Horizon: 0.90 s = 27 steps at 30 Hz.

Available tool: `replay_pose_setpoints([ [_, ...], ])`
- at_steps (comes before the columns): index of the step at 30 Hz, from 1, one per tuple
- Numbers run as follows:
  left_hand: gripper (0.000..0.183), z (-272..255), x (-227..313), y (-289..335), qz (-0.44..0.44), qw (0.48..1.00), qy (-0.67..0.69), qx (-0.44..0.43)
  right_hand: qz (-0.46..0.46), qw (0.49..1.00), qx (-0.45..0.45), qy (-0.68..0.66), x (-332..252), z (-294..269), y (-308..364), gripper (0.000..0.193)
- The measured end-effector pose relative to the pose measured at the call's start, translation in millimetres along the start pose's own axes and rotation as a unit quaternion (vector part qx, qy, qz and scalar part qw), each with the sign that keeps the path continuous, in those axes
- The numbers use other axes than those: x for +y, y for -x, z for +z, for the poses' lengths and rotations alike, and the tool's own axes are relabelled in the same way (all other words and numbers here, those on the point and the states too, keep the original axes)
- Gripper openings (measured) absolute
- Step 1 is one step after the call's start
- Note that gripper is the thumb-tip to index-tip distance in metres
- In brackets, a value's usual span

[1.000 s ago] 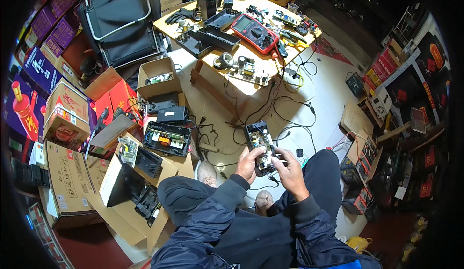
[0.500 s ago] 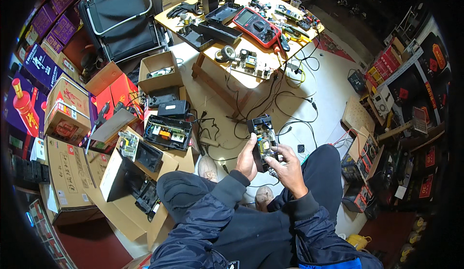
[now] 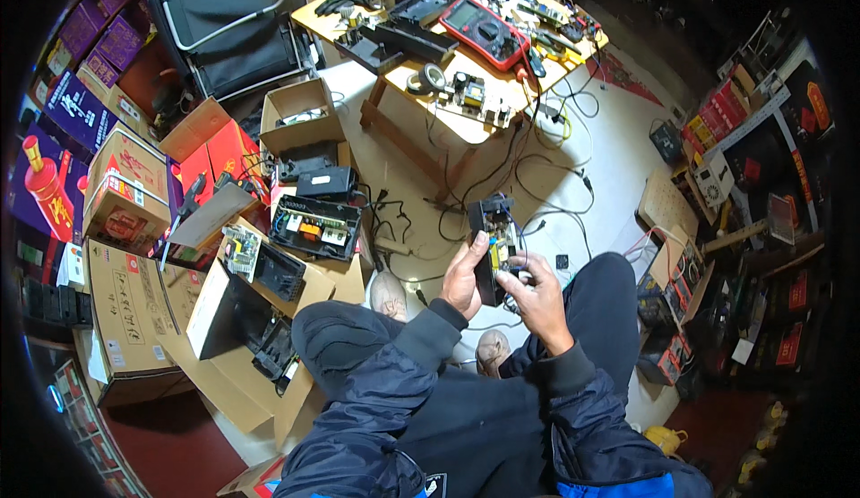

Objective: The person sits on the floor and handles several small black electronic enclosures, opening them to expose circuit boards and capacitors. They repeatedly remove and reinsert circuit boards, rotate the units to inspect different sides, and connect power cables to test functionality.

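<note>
Pale floor [image 3: 618,140] strewn with black cables [image 3: 537,167], open cardboard boxes [image 3: 300,113] and opened black power units [image 3: 315,227]. Low wooden table [image 3: 421,126] standing on it, bearing a red multimeter [image 3: 484,30], tape roll [image 3: 433,77] and small circuit board [image 3: 468,92].

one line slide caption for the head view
Seated person's left hand and right hand hold an opened black power adapter above a cluttered floor.

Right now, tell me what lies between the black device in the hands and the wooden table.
In the head view, only pale floor with loose black cables lies between the black device and the wooden table.
</note>
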<state>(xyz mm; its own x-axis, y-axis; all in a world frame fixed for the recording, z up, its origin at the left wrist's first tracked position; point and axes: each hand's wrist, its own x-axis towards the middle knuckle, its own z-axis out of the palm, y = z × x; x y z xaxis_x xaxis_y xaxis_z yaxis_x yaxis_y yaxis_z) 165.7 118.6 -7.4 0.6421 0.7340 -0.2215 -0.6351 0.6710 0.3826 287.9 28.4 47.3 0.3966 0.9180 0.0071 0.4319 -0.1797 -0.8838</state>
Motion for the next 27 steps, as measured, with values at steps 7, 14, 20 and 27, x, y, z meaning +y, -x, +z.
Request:
replay_pose_setpoints([
  [7, 0.045, -2.3, -1.3, 2.4, 0.037, 0.999, -0.003, -0.017, -0.074, 0.995, 0.063, 0.017, 1.6, 4.9, 2.9, 0.021],
  [14, 0.044, 4.1, 7.1, 10.1, 0.022, 1.0, -0.009, -0.001, -0.056, 0.994, 0.085, -0.05, -8.0, 4.8, 7.4, 0.018],
  [20, 0.053, 2.1, 8.0, 10.0, 0.01, 1.0, -0.011, -0.003, 0.009, 0.976, 0.053, -0.212, -10.3, 0.7, 7.7, 0.011],
  [27, 0.057, 8.9, 11.0, 12.7, 0.004, 1.0, -0.022, 0.009, 0.038, 0.95, 0.058, -0.304, -10.3, -7.3, 6.0, 0.02],
])
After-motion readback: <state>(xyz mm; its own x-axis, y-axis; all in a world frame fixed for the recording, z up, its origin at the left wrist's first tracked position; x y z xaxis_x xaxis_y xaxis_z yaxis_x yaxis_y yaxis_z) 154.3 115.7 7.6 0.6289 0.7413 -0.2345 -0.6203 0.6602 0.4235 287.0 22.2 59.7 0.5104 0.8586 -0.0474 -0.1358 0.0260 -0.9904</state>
